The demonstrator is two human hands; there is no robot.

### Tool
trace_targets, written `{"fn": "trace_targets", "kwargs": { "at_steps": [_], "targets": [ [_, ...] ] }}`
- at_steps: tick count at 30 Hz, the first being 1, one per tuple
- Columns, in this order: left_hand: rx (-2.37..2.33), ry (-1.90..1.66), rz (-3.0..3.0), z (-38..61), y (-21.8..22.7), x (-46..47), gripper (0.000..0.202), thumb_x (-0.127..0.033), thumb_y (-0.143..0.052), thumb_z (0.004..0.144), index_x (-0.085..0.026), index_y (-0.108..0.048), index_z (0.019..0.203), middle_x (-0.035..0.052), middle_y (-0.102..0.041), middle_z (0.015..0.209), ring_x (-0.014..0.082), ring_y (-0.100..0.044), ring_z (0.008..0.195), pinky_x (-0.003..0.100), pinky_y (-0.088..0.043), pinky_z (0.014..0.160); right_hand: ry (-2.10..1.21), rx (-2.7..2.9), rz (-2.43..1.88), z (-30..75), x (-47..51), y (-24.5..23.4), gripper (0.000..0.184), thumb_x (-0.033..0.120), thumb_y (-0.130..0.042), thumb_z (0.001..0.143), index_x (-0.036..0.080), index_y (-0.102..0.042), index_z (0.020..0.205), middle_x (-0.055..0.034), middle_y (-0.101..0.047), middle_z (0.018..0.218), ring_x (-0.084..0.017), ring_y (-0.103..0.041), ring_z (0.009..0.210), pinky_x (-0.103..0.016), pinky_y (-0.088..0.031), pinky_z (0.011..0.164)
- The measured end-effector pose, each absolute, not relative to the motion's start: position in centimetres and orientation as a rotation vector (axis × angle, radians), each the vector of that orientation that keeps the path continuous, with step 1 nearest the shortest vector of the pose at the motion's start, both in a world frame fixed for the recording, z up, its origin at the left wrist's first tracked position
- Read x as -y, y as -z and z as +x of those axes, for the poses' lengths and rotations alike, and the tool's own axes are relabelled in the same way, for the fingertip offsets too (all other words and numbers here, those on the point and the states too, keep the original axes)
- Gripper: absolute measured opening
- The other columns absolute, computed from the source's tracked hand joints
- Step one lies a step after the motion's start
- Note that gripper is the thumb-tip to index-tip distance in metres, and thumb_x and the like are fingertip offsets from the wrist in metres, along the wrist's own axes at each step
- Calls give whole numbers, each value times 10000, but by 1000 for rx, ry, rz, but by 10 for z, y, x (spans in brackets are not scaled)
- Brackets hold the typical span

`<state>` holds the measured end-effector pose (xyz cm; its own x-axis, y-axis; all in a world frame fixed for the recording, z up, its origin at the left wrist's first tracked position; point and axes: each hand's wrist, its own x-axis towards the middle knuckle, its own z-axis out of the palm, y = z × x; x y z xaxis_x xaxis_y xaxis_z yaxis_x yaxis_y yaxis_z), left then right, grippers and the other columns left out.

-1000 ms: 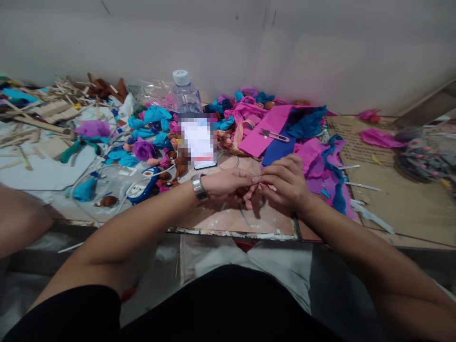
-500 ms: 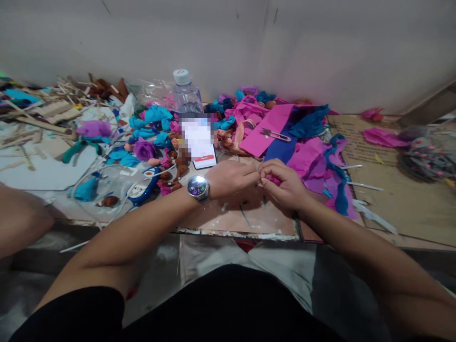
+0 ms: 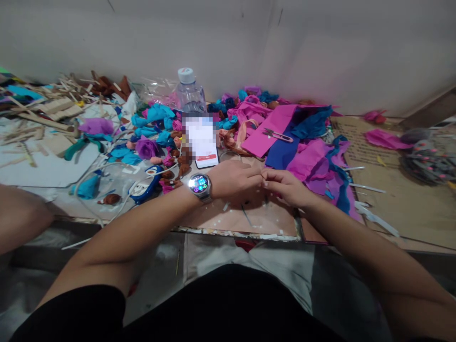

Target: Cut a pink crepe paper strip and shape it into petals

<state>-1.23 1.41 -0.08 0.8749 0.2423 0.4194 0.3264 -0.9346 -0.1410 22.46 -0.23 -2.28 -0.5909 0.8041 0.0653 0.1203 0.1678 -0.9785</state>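
A clear, white-capped bottle [image 3: 192, 96] stands upright by the pale wall [image 3: 213, 42], with a lit phone [image 3: 207, 160], its screen partly blurred out, just in front of it and a blue-and-white power socket [image 3: 147, 185] to the left. Farther left, wooden scraps [image 3: 59, 108] lie heaped behind and over a white sheet [image 3: 59, 172]; at far right, printed cardboard [image 3: 392, 209] bears a dark bundle [image 3: 429, 164] dotted with pink.

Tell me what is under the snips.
The snips lie across a pink sheet, with the handle end over a dark blue sheet. Anything beneath those sheets there is covered and cannot be seen.
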Motion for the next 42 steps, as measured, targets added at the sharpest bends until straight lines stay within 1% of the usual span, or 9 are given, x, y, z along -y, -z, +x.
{"fn": "trace_targets", "kwargs": {
  "at_steps": [6,10,12,16,20,23,28,36,42],
  "targets": [
    [569,607,-2782,-14,0,-14,235,-214,-476,1065,-149,-696,1012,85,-713,938,155,-634,748,292,-414,640,-1014,2013,-820,223,2,18,257,423,-638,991,215,-632,841,-45,-648,953,-208,-616,886,-372,-509,841],
    [603,763,-2775,-15,-1,-13,210,-255,-519,1066,-159,-707,1063,83,-743,1009,159,-674,820,284,-459,683,-833,2084,-695,224,4,14,174,367,-621,1019,223,-646,926,-94,-631,1137,-235,-625,1085,-426,-506,992],
    [661,855,-2772,-15,0,-13,230,-302,-529,1074,-165,-715,1059,78,-752,998,153,-689,828,276,-475,692,-777,2102,-679,225,5,14,135,342,-614,1026,228,-649,963,-99,-619,1163,-238,-621,1122,-435,-503,1016],
    [701,1058,-2804,-11,1,-12,259,-360,-545,1075,-182,-728,1037,64,-769,966,139,-722,856,249,-502,689,-649,2099,-683,226,6,17,79,308,-621,1019,236,-643,997,-103,-613,1158,-252,-618,1130,-443,-515,999],
    [677,1229,-2793,-8,2,-9,201,-322,-593,1051,-178,-731,1021,59,-784,969,135,-735,847,243,-529,689,-542,2111,-656,226,5,19,29,265,-619,1011,242,-635,1010,-100,-622,1130,-249,-629,1082,-434,-536,947],
    [689,1301,-2780,-6,4,-7,181,-309,-613,1039,-178,-737,1031,68,-788,978,142,-745,871,251,-557,732,-510,2114,-656,226,4,19,9,240,-632,999,241,-635,1007,-95,-625,1128,-246,-636,1084,-429,-540,952],
    [690,1325,-2793,-3,7,-6,162,-283,-620,1029,-186,-748,1051,74,-793,999,154,-756,921,265,-584,782,-472,2110,-662,226,4,19,31,223,-648,985,242,-629,1002,-92,-627,1121,-243,-641,1074,-425,-550,942],
    [632,1318,-2798,-4,5,-4,115,-208,-640,986,-174,-737,1037,87,-795,1012,167,-761,918,263,-589,763,-430,2117,-669,226,4,20,40,229,-647,987,245,-621,1014,-91,-634,1121,-243,-646,1069,-434,-563,938],
    [647,1318,-2842,-4,2,-2,117,-221,-625,975,-183,-733,1003,88,-791,988,170,-754,893,277,-587,758,-420,2099,-651,224,4,22,54,235,-672,982,247,-631,1015,-87,-643,1097,-238,-650,1058,-430,-569,921]
  ]
}}
